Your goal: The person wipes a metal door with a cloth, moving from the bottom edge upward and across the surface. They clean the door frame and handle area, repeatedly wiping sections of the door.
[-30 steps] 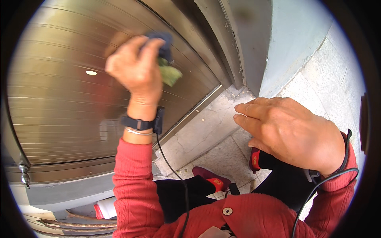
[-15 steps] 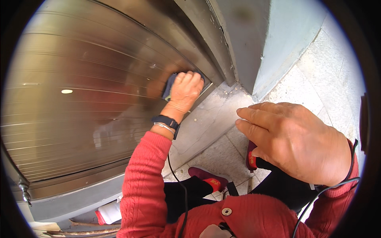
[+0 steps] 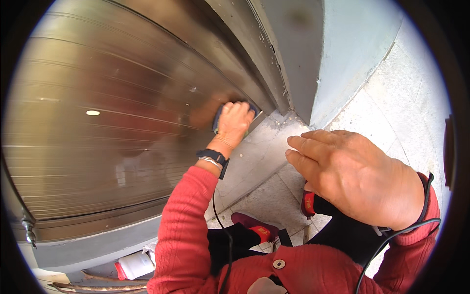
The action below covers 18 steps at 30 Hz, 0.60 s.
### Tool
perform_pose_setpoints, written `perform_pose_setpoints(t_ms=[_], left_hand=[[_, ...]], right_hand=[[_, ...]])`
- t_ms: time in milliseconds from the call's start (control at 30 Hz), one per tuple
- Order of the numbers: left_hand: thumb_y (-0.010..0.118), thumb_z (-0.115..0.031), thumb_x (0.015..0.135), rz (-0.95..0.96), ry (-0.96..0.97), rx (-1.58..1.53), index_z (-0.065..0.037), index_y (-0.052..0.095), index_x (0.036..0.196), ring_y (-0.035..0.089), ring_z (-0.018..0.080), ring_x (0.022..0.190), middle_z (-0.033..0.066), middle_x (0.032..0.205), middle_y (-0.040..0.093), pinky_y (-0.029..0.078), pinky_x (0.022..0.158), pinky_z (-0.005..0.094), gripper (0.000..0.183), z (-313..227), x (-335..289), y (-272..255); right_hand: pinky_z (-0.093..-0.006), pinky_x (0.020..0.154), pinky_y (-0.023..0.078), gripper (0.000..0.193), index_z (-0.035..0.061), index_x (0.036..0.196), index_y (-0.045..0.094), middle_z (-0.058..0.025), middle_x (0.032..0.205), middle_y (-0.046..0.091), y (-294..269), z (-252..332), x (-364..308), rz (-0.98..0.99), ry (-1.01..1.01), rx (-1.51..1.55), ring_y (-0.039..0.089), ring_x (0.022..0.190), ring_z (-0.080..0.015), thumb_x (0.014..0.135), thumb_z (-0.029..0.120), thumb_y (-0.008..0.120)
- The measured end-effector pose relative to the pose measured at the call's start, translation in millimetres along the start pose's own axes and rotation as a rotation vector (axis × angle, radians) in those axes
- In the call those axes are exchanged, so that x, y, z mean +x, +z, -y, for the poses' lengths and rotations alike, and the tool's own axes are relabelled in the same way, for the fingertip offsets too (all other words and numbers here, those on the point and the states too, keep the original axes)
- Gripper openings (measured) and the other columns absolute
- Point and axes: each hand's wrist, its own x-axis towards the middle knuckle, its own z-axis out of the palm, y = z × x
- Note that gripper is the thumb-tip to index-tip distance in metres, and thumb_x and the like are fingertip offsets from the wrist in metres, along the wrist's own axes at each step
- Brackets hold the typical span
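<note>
My left hand (image 3: 234, 121) presses a folded dark blue cloth (image 3: 217, 120) against the lower corner of a shiny brown metal door (image 3: 127, 83) with fine grooves. Its fingers curl over the cloth and hide most of it. A dark band and a pale bracelet circle that wrist. In front of me, to the right, my right hand (image 3: 357, 174) hangs in the air with its back towards me. Those fingers are stretched out side by side, and nothing shows in them; the palm is hidden.
A grey door frame (image 3: 293, 54) rises beside a pale stone sill (image 3: 254, 152). At lower left lie a white bottle with a red cap (image 3: 136, 266) and some sticks (image 3: 93, 286). A metal finial (image 3: 29, 232) stands out at the door's left edge. Black cables (image 3: 223, 220) hang by both arms.
My left hand and the cloth have shifted slightly right and down relative to the picture, as the view itself moved a little. My right hand stays raised, almost unchanged.
</note>
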Motion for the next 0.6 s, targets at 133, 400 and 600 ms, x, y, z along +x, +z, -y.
perform_pose_setpoints(t_ms=[133, 400, 600], left_hand=[[0.071, -0.013, 0.075, -0.235, -0.168, 0.147, -0.022, 0.076, 0.092, 0.063, 0.0214, 0.096, -0.0001, 0.105, 0.068, 0.043, 0.082, 0.0386, 0.019, 28.2, 27.0, -87.5], [0.075, -0.01, 0.075, -0.618, -0.222, 0.476, -0.027, 0.078, 0.089, 0.062, 0.0188, 0.094, -0.006, 0.098, 0.069, 0.036, 0.085, 0.0365, 0.023, 69.0, 72.4, -168.5], [0.074, -0.009, 0.07, -0.47, -0.162, 0.305, -0.025, 0.077, 0.088, 0.062, 0.0186, 0.087, -0.0052, 0.096, 0.069, 0.039, 0.076, 0.0367, 0.025, 37.2, 53.2, -90.6]], right_hand=[[-0.0411, 0.105, 0.052, 0.042, -0.0096, 0.126, 0.064, -0.0252, 0.133, 0.065, 1.8, 5.1, -1.5, -0.05, -0.034, -0.018, 0.063, 0.124, -0.0375, 0.089, 0.011, 0.068], [-0.0408, 0.104, 0.052, 0.041, -0.0103, 0.124, 0.064, -0.026, 0.132, 0.065, -1.2, 4.1, -3.5, -0.011, -0.035, 0.023, 0.063, 0.124, -0.0382, 0.089, 0.011, 0.069], [-0.041, 0.103, 0.053, 0.041, -0.011, 0.118, 0.067, -0.0257, 0.128, 0.066, -1.5, -3.1, -4.7, -0.01, -0.016, 0.048, 0.065, 0.121, -0.0376, 0.082, 0.01, 0.072]])
